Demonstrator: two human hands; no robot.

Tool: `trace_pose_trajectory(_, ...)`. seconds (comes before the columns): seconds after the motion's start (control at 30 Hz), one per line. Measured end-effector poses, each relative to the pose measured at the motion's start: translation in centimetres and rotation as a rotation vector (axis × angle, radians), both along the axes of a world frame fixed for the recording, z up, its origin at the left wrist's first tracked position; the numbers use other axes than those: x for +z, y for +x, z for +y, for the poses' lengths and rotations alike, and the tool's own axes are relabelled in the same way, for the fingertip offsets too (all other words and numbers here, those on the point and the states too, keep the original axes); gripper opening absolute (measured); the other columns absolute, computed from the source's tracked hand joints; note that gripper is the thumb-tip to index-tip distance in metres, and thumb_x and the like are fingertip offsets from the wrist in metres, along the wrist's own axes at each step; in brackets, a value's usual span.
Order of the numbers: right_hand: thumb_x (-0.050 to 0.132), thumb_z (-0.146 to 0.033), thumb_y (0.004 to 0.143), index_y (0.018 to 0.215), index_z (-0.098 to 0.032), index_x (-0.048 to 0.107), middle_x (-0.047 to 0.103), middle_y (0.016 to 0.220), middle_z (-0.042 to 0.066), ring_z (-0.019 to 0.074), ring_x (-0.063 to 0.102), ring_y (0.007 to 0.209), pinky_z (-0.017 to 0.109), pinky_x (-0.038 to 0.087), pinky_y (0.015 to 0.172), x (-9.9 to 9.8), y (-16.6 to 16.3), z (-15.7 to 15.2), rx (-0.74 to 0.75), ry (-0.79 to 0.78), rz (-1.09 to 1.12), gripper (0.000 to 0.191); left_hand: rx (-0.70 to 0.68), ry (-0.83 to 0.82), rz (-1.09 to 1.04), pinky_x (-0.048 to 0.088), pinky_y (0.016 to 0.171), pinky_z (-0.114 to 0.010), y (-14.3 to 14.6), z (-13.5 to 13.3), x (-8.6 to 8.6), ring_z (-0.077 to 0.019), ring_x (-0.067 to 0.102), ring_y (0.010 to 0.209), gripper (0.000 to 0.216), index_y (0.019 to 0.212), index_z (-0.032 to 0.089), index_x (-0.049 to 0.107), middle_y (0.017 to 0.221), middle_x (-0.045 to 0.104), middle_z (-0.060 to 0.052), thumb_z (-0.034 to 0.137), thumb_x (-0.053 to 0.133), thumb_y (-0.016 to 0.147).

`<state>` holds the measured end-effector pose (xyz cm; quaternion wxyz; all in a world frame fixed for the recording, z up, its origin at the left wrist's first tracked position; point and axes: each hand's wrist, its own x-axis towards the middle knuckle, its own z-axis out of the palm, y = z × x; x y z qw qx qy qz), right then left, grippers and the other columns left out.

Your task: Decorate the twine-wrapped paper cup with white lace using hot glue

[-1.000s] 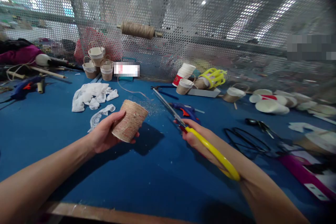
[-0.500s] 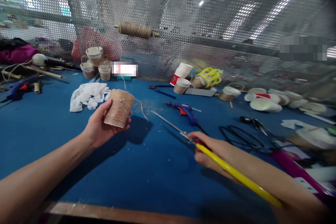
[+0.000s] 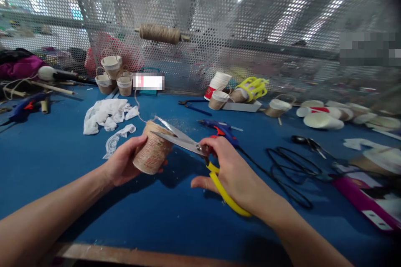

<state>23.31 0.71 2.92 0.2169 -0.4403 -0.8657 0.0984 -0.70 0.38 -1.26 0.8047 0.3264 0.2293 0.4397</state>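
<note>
My left hand (image 3: 125,158) is wrapped round a twine-covered cup (image 3: 152,152), tilted above the blue table (image 3: 188,233). A loose end of twine (image 3: 138,104) rises from the cup's upper edge. In my right hand (image 3: 232,167) are scissors (image 3: 184,142) with yellow handles. Their blades are spread, with the tips at the cup's upper edge. Whether the twine lies between the blades I cannot tell. White lace pieces (image 3: 105,112) lie behind my left hand.
A blue glue gun (image 3: 221,130) with its black cord (image 3: 291,167) lies beyond my right hand. Pliers (image 3: 196,106) lie farther back. Small handled baskets (image 3: 111,64) are stacked at back left. Paper cups (image 3: 322,120) lie at right. A twine spool (image 3: 159,33) hangs on the mesh.
The scissors have swung up and left, and their blades have opened at the cup. The cup has moved slightly right and nearer, tilting more. More lace shows behind it.
</note>
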Motion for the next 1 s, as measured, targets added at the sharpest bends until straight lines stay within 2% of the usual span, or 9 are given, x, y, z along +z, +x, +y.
trace_pose_trajectory(0.37,0.073,-0.051,0.061,0.093,-0.019,0.048,0.052,0.084,0.005,0.0212,0.052,0.076,0.037,0.046,0.071,-0.4,-0.3,-0.4,0.008,0.104,-0.013,0.051,0.021,0.012,0.137,0.048,0.068,-0.034,0.8,-0.6,0.2,-0.0214,0.062,0.073,0.043,0.103,0.013,0.061,0.091,0.067,-0.010,0.045,0.059,0.074)
trace_pose_trajectory(0.6,0.069,-0.053,0.065,0.095,-0.019,0.049,0.053,0.084,0.004,0.0210,0.053,0.077,0.037,0.046,0.069,-1.1,-0.2,-0.4,0.006,0.063,0.032,0.049,0.016,-0.002,0.149,0.050,0.069,-0.034,0.8,-0.6,0.1,-0.0210,0.063,0.072,0.043,0.104,0.014,0.060,0.089,0.068,-0.009,0.044,0.061,0.073)
trace_pose_trajectory(0.83,0.071,-0.049,0.065,0.092,-0.021,0.050,0.053,0.082,0.004,0.0209,0.054,0.076,0.036,0.046,0.068,-0.7,-0.4,-0.8,-0.004,0.031,0.046,0.045,0.010,0.005,0.142,0.049,0.071,-0.037,0.7,-0.8,0.0,-0.0249,0.064,0.078,0.039,0.104,0.016,0.057,0.087,0.068,-0.008,0.040,0.059,0.074)
trace_pose_trajectory(1.0,0.070,-0.049,0.066,0.090,-0.020,0.051,0.053,0.081,0.003,0.0196,0.054,0.075,0.034,0.046,0.067,-0.8,-0.2,-0.9,-0.009,0.041,0.052,0.042,0.003,0.006,0.143,0.049,0.072,-0.036,0.7,-0.7,-0.1,-0.0234,0.064,0.075,0.039,0.104,0.016,0.057,0.084,0.068,-0.008,0.041,0.059,0.073)
